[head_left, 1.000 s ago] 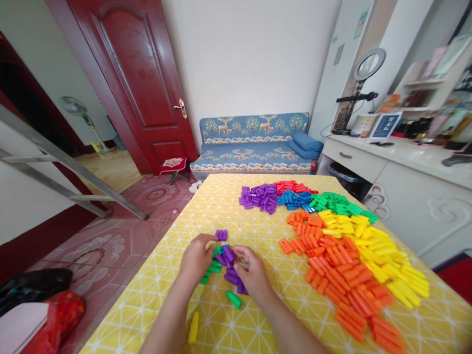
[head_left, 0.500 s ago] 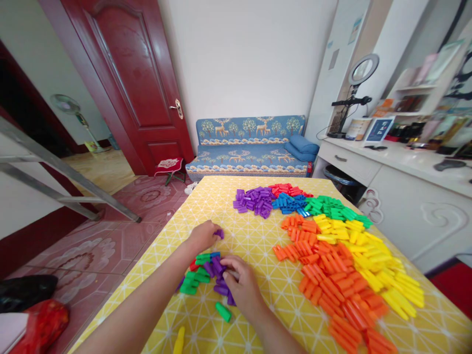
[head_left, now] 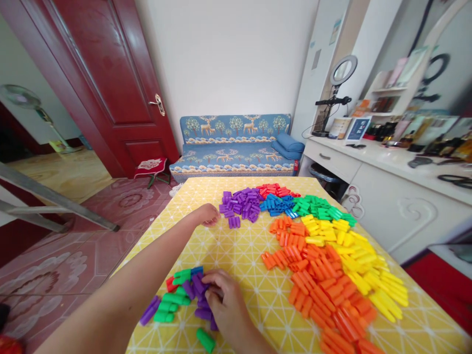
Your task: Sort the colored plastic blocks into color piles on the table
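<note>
My left hand (head_left: 209, 215) is stretched out over the table, just left of a pile of purple plastic tube pieces (head_left: 244, 202). Its fingers are loosely apart and nothing shows in them. A short purple piece (head_left: 234, 222) lies at the pile's near edge. Close to me, my right hand (head_left: 225, 300) has thumb and forefinger at a purple tube piece (head_left: 199, 284) in a small mixed heap; part of its grip is hidden. Around it lie green pieces (head_left: 176, 298), a red piece (head_left: 170, 283), a blue piece (head_left: 196, 270) and a loose green piece (head_left: 205, 340).
Sorted piles of red (head_left: 273, 190), blue (head_left: 277, 204), green (head_left: 320, 207), yellow (head_left: 363, 255) and orange pieces (head_left: 324, 280) cover the right side of the yellow tablecloth (head_left: 243, 275). A blue sofa (head_left: 232, 157) and a white dresser (head_left: 398, 196) stand beyond.
My left hand has moved forward to the purple pile and let go of a purple piece there. My right hand stays at the mixed heap. The view has shifted to the right.
</note>
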Tool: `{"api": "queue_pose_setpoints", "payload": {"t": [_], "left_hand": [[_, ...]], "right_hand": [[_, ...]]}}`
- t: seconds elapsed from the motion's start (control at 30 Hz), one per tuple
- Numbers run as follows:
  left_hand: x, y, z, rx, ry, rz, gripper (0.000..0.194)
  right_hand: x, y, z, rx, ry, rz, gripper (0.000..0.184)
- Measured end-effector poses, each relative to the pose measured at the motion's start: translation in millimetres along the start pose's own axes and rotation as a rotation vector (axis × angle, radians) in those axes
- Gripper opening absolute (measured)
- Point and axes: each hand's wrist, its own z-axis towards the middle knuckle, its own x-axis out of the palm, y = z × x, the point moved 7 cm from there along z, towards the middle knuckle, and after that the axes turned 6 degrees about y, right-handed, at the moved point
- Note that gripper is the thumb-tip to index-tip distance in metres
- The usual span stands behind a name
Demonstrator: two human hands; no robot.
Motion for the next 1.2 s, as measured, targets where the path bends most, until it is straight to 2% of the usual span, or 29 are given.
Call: {"api": "queue_pose_setpoints", "payload": {"t": [0.13, 0.3, 0.43, 0.53, 0.63, 0.7, 0.77, 0.93, 1.0, 1.07, 1.2], "left_hand": [[11.0, -7.4, -4.5, 0.073, 0.087, 0.107, 0.037], [33.5, -33.1, -20.3, 0.25, -0.032, 0.262, 0.044], [48.5, -43.3, -23.8, 0.292, -0.116, 0.331, 0.051], [52.9, -44.4, -21.8, 0.317, -0.136, 0.345, 0.045], [54.0, -47.1, -20.2, 0.377, -0.102, 0.328, 0.033], [50.3, -49.5, -17.4, 0.406, -0.058, 0.302, 0.022], [37.2, -50.4, -10.4, 0.396, -0.06, 0.269, 0.017], [-22.8, -44.1, 23.6, 0.223, -0.314, 0.187, 0.03], [-34.8, -40.4, 37.7, 0.153, -0.387, 0.156, 0.034], [-34.7, -39.4, 49.3, 0.123, -0.418, 0.127, 0.034], [-17.9, -45.7, 63.2, 0.154, -0.422, 0.06, 0.031]], "right_hand": [[-0.1, -1.8, 0.7, 0.006, -0.003, -0.016, 0.039], [0.3, -2.2, 1.9, 0.01, -0.002, -0.035, 0.039], [0.6, -1.0, 0.8, 0.016, -0.004, -0.024, 0.039], [1.0, -1.6, -0.1, 0.021, -0.003, -0.034, 0.038], [1.7, -3.0, 0.1, 0.027, 0.006, -0.033, 0.038], [1.6, -3.6, 0.4, 0.029, 0.003, -0.035, 0.038], [1.1, -3.3, 0.6, 0.028, -0.005, -0.046, 0.039], [0.4, 0.8, -0.1, 0.004, -0.025, -0.054, 0.042], [0.1, 2.8, -0.5, -0.009, -0.032, -0.048, 0.041], [-0.7, 4.0, -0.7, -0.016, -0.041, -0.049, 0.041], [-1.2, 3.5, -0.6, -0.007, -0.034, -0.056, 0.042]]}}
